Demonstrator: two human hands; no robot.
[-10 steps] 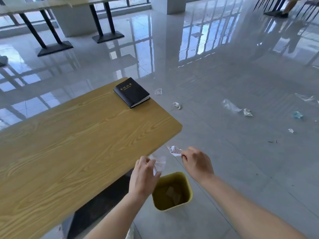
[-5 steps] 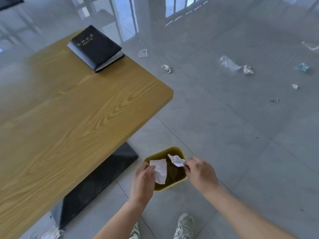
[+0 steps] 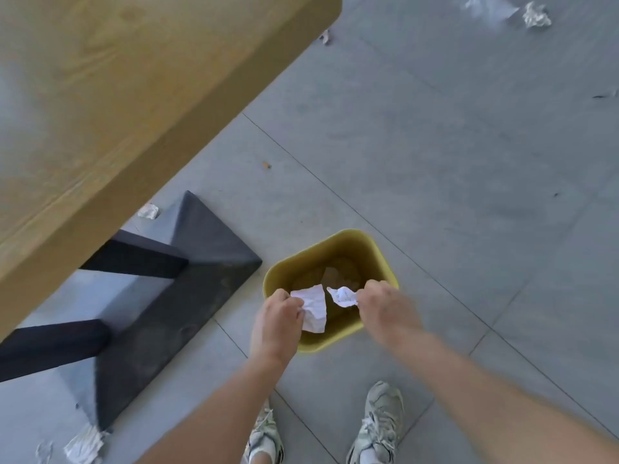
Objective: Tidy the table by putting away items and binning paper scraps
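Paper scraps: pinching one each in curled fingers of left hand and right hand, lowering from beside table to directly over yellow bin, nearing release.

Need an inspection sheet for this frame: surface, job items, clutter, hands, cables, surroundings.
Surface: wooden table, only a blurred corner in view.
Job's things: flat paper scrap and crumpled paper scrap, both held over the open yellow bin; something already lies inside it.
Clutter: floor scraps beside the black table base, at bottom left and top right.
Hands: left hand pinches the flat scrap; right hand pinches the crumpled one.
Cables: nothing seen.
Surroundings: grey tiled floor; the person's shoes just short of the bin.
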